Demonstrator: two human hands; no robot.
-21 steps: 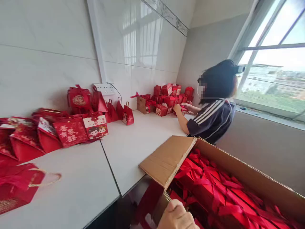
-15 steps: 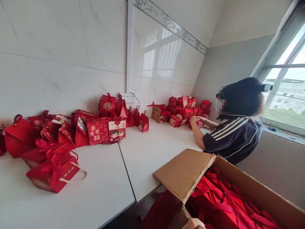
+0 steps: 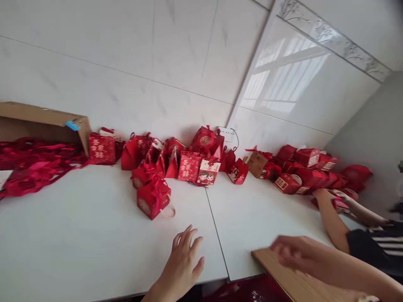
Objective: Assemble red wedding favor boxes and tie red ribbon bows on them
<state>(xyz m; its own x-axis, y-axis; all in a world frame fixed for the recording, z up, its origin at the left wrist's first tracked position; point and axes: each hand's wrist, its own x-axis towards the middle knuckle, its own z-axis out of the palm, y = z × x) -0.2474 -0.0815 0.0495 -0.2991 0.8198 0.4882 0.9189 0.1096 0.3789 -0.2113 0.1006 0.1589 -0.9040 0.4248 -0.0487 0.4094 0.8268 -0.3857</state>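
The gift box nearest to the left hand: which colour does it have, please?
The gift box is red; the head view shows it best.

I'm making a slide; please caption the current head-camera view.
Left hand spread over a white table, right hand blurred in front of a cardboard flap, red boxes beyond.

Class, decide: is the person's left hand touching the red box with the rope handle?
Apart. The head view shows a strip of white tabletop between the left hand and that red box.

Tiled wall (image 3: 126,42) showed window glare (image 3: 289,75), trim (image 3: 324,31) high, socket (image 3: 226,134) low; grey wall (image 3: 374,126) stood right. Surface (image 3: 94,235) was white.
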